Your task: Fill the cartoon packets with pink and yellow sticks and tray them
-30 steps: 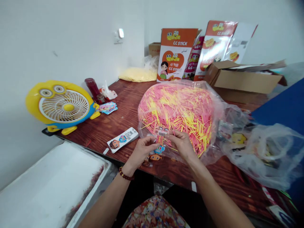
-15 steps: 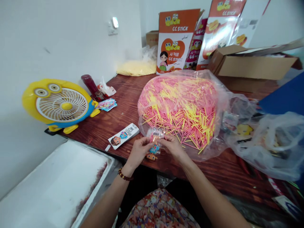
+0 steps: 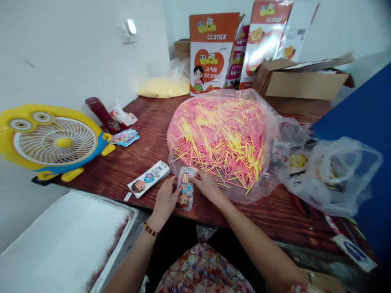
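Note:
A small clear printed packet (image 3: 185, 188) lies near the table's front edge, with pink and yellow sticks showing in its upper part. My left hand (image 3: 166, 198) is at its left side, fingers bent against the edge. At its upper right, my right hand (image 3: 207, 185) has its fingertips on the packet. Just behind is a large clear bag of pink and yellow sticks (image 3: 220, 138), its mouth towards me. To the left of my hands, a stack of flat printed packets (image 3: 149, 179) rests on the wood.
A yellow fan (image 3: 58, 142) stands at the left, beside a dark red bottle (image 3: 99, 112) and colourful wrappers (image 3: 125, 137). Printed boxes (image 3: 212, 53) and an open carton (image 3: 299, 85) line the back. A plastic bag (image 3: 332, 175) sits at the right.
The packet has gone from being held up between both hands, bunched, to lying flatter with its printed face fully showing. The view has shifted to the right.

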A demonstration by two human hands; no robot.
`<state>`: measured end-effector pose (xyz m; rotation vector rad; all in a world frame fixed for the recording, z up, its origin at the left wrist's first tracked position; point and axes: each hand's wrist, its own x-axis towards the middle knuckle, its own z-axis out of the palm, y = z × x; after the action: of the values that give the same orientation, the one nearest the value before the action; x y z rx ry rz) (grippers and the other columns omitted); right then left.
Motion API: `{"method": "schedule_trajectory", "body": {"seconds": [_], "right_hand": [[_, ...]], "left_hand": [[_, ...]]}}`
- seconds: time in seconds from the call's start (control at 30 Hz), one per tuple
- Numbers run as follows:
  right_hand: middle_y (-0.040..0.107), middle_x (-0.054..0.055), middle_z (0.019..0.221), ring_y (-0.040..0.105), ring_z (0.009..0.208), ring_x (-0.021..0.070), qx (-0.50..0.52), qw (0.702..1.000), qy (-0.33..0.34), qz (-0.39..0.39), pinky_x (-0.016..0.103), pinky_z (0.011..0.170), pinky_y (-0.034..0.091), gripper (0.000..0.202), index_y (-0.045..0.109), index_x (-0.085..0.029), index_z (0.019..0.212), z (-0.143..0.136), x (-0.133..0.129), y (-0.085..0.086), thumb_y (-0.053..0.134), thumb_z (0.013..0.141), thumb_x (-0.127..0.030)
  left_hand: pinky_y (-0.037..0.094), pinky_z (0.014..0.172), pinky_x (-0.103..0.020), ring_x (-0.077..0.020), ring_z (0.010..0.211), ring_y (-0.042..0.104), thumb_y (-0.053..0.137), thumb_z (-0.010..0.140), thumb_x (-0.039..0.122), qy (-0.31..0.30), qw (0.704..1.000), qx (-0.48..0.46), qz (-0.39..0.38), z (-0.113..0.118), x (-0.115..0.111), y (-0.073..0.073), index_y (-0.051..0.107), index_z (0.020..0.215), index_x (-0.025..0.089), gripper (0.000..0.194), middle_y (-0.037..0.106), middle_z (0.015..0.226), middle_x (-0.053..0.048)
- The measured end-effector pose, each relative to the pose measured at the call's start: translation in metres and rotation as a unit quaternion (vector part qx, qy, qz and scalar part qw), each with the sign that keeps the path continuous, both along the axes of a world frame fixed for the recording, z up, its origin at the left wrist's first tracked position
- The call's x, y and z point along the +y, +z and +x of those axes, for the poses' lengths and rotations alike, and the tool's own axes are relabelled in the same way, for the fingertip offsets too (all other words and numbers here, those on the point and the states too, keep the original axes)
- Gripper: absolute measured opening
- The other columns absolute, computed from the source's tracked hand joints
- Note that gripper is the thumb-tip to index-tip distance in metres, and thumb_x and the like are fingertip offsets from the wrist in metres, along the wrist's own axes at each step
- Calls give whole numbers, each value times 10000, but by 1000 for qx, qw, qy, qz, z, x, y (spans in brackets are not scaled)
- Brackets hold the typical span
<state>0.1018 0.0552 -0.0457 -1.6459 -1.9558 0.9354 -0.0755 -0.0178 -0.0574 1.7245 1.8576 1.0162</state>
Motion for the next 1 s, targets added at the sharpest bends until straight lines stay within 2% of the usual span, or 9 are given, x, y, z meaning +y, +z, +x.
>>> {"method": "schedule_trajectory", "body": {"seconds": [0.1, 0.2, 0.27, 0.33, 0.43, 0.5, 0.67, 0.8, 1.0], "right_hand": [[606, -6, 711, 508, 665, 147, -41, 999, -5, 36, 252, 603, 285, 204, 603, -200, 813, 30, 1, 1, 554, 887, -383], [644, 8, 774, 563, 709, 158, -80, 996, 1, 35, 247, 626, 326, 154, 623, -202, 891, 75, 10, 5, 498, 901, -292], [668, 26, 808, 581, 713, 167, -130, 991, -2, 42, 252, 632, 348, 156, 629, -190, 951, 100, 21, 10, 519, 887, -280], [697, 66, 928, 615, 789, 190, -190, 979, 27, 65, 264, 653, 373, 204, 625, -174, 1036, 113, 32, 14, 541, 871, -258], [668, 127, 1196, 633, 1020, 245, -256, 956, 109, 97, 287, 737, 426, 369, 571, -162, 1230, 107, 45, 18, 566, 879, -275], [629, 142, 1289, 616, 1114, 269, -285, 942, 140, 108, 307, 781, 452, 441, 524, -162, 1314, 94, 51, 20, 568, 897, -297], [648, 144, 1211, 627, 1099, 283, -337, 917, 168, 133, 340, 812, 482, 359, 564, -148, 1242, 72, 69, 23, 529, 938, -334], [655, 146, 1162, 645, 1040, 296, -370, 905, 165, 130, 350, 777, 491, 336, 610, -140, 1181, 62, 81, 23, 544, 913, -332], [633, 197, 1171, 584, 1122, 312, -392, 894, 138, 168, 388, 909, 445, 325, 635, -101, 1181, 51, 81, 11, 471, 926, -219]], "left_hand": [[500, 951, -430, -259, 1011, 660, 564, 923, 323, 17, 999, 27, 34, -18, -2, 1, 597, 1269, 178, 376, 709, 1101, -118], [456, 986, -475, -295, 1038, 614, 524, 943, 366, 43, 987, 144, 65, -49, 3, 12, 649, 1181, 160, 339, 705, 1078, -127], [449, 955, -509, -342, 1085, 571, 482, 959, 369, 89, 969, 228, 25, -68, 10, 19, 646, 1218, 138, 384, 688, 1147, -158], [444, 927, -533, -382, 1144, 523, 437, 974, 366, 115, 949, 292, -29, -80, 18, 23, 609, 1301, 129, 439, 644, 1259, -182], [439, 909, -547, -404, 1173, 494, 401, 986, 371, 116, 927, 343, -96, -85, 25, 23, 563, 1364, 117, 484, 596, 1333, -198], [436, 915, -553, -402, 1167, 505, 399, 988, 378, 109, 920, 353, -128, -85, 28, 20, 561, 1364, 118, 485, 591, 1338, -198], [430, 946, -547, -394, 1202, 512, 386, 990, 413, 98, 920, 345, -160, -89, 31, 17, 533, 1386, 144, 501, 573, 1365, -195], [433, 941, -559, -405, 1213, 512, 422, 967, 426, 93, 923, 325, -183, -95, 37, 19, 561, 1358, 168, 489, 564, 1369, -200], [432, 945, -548, -401, 1207, 506, 486, 924, 417, 103, 937, 286, -173, -95, 41, 21, 583, 1293, 188, 445, 581, 1319, -178]]}}
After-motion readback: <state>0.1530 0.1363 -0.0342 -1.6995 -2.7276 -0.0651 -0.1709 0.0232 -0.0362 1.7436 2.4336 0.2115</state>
